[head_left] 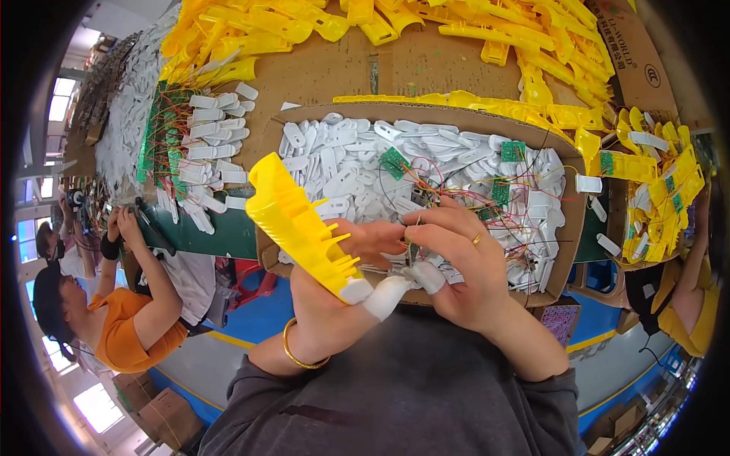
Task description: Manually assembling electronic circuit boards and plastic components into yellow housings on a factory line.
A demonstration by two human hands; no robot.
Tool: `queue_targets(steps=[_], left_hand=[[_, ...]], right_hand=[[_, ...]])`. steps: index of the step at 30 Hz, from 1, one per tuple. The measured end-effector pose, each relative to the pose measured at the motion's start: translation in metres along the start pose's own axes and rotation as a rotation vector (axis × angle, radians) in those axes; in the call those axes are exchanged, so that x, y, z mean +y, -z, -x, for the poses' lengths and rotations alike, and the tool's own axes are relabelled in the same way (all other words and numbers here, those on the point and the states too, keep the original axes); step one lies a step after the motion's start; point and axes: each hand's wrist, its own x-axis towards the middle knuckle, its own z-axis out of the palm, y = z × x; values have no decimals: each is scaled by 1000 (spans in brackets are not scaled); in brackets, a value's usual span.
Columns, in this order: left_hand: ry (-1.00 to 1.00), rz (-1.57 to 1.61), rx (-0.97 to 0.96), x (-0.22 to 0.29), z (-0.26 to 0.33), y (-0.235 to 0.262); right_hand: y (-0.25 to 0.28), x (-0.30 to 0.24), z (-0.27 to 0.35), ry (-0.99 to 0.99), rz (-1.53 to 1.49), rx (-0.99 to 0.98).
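Note:
My left hand (323, 304) grips a long yellow plastic shell (293, 224) with a row of thin pegs along one side. A small white plastic piece (355, 290) sits at the shell's near end. My right hand (471, 273) has its thumb and fingers pinched together, close to the left fingertips. Something small and dark is between the fingertips, too hidden to name. White tape covers both thumbs. Below the hands, a cardboard box (574, 216) holds many flat white plastic pieces (342, 140), with green circuit boards (395, 163) and thin coloured wires lying on top.
Yellow shells (266, 30) are heaped across the far side. Left of the box lie wired green boards (152, 129) and rows of white pieces (217, 125). At right stands another box of yellow shells (669, 190). A co-worker in orange (141, 327) works at left; another person's yellow sleeve (696, 319) is at right.

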Motion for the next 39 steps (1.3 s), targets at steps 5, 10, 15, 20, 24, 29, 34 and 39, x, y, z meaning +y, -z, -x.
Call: queue_targets(steps=[5, 10, 15, 20, 24, 29, 34, 39], left_hand=[[-23, 31, 50, -13, 6, -2], [127, 152, 154, -16, 2, -3], [218, 24, 219, -28, 1, 9], [248, 392, 181, -31, -6, 9], [442, 851, 97, -34, -10, 15], [430, 921, -32, -42, -6, 10], [530, 697, 21, -45, 2, 8], [442, 495, 91, -48, 5, 1]], right_hand=[[-11, 3, 8, -36, 34, 98], [-14, -2, 3, -77, 170, 142], [-17, -8, 1, -68, 164, 93], [-5, -16, -3, -99, 56, 37], [3, -26, -8, -194, -233, -31], [-14, -12, -10, -14, -25, 44], [-17, -10, -13, 17, -20, 57], [-6, -6, -20, 51, 9, -130]])
